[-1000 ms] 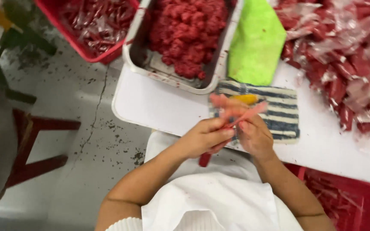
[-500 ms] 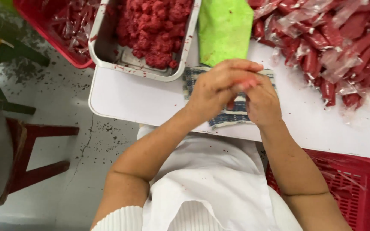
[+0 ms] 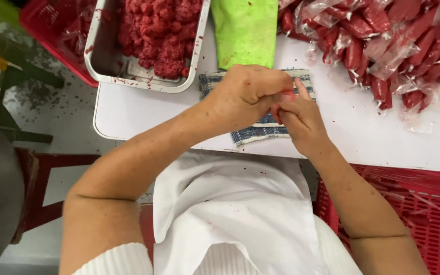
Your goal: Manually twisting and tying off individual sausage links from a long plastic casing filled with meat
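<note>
My left hand (image 3: 248, 94) and my right hand (image 3: 299, 117) are pressed together over a blue-and-white striped cloth (image 3: 260, 128) on the white table (image 3: 143, 112). Both close on a small red sausage-like piece (image 3: 283, 97), of which only a sliver shows between the fingers. A metal tray (image 3: 105, 56) of red minced meat (image 3: 161, 33) stands at the far left of the table. A pile of red filled plastic bags (image 3: 383, 46) lies at the far right.
A green cloth (image 3: 245, 30) lies between the tray and the pile. A red plastic crate (image 3: 423, 214) sits at lower right beside my white apron (image 3: 230, 214). Another red crate (image 3: 52, 25) holds bags at upper left. A red stool (image 3: 42, 193) stands on the floor at left.
My hands have drawn closer together and closed over the red piece, which showed long and blurred a second ago. The view has shifted, so the tray and table appear farther left.
</note>
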